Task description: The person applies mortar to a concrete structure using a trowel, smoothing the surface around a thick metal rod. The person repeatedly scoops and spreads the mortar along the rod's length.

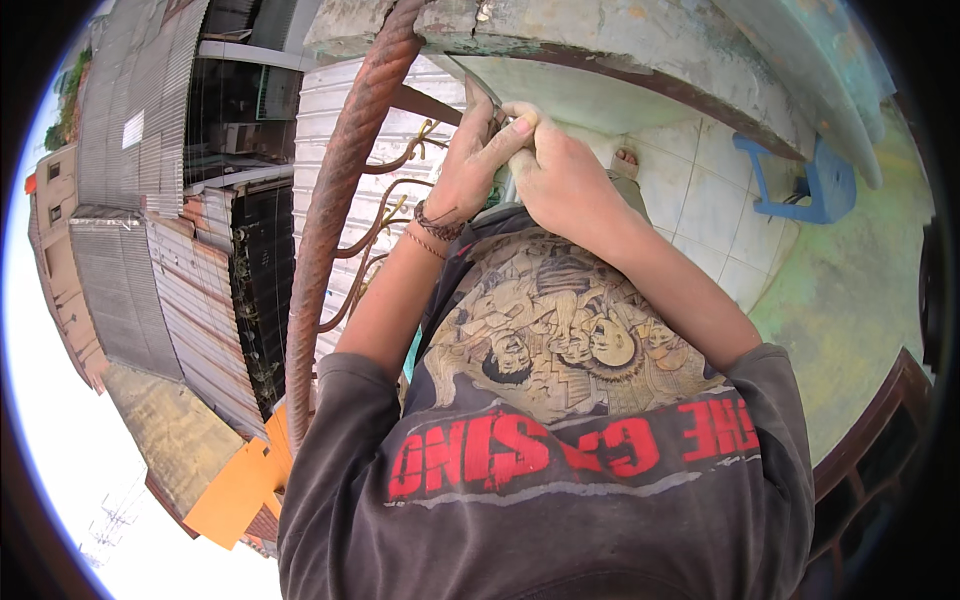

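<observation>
My left hand (468,165) and my right hand (556,170) meet in front of my chest, below a worn concrete ledge (590,45). Both are closed, with thumbs and fingertips pressed together. Whatever is pinched between them is small and mostly covered by the fingers. A thin dark strip (474,78) runs up from the left fingertips toward the ledge; I cannot tell whether it is held. Pale dust coats the fingers of both hands. Dark braided bands (438,222) circle my left wrist.
A rusty twisted metal rail (345,160) rises close by my left arm, with curled ironwork (385,225) beside it. A blue plastic stool (815,180) stands on white floor tiles (700,190) to the right. A bare foot (626,157) shows below. Corrugated roofs (140,110) lie beyond the rail.
</observation>
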`<state>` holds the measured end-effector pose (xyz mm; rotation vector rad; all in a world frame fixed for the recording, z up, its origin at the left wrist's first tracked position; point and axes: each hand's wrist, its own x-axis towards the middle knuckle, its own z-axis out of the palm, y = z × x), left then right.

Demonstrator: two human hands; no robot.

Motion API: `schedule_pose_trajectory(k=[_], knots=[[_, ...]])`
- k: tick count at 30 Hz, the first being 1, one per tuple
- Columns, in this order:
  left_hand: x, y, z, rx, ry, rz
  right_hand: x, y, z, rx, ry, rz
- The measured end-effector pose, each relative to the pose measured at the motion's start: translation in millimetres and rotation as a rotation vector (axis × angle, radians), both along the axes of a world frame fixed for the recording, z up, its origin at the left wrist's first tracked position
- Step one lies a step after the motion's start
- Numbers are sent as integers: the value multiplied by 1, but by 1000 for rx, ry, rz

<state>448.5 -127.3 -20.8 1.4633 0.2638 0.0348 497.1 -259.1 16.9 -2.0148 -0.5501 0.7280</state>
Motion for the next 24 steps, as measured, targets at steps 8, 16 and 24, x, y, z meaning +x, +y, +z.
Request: schedule_pose_trajectory(k=[8, 16, 24], knots=[[0, 4, -2, 40, -57, -5, 1, 0, 16, -14, 105, -16], [2, 5, -20, 122, 133, 98, -1, 6, -5, 74, 1, -2], [14, -13, -28, 304, -64, 227, 10, -7, -14, 178, -22, -30]])
